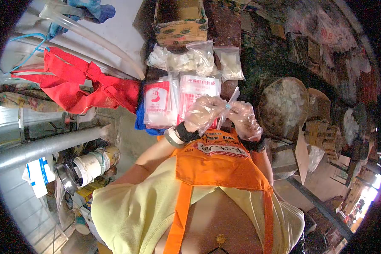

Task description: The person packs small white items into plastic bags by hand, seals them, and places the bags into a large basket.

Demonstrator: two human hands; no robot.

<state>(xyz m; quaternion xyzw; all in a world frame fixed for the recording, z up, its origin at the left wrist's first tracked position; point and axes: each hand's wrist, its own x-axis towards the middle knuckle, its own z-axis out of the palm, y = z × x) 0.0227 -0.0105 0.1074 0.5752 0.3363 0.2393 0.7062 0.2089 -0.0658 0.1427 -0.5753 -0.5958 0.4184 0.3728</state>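
My left hand (203,113) and my right hand (244,119) meet in front of the orange apron, both in clear plastic gloves. Their fingers are closed together on a small clear plastic bag (233,96), with a tiny blue spot between the fingertips. What the bag holds, if anything, I cannot make out. Just beyond my left hand lie packs of zip-seal bags with red and white print: one pack (156,101) to the left, another pack (200,84) beside it. Farther off are filled zip bags, one (202,57) in the middle and one (230,63) to the right.
An open cardboard box (180,27) stands at the far end of the work surface. A red apron (86,80) hangs at the left. To the right is a round container (283,101) with whitish pieces inside, near an open carton (321,135).
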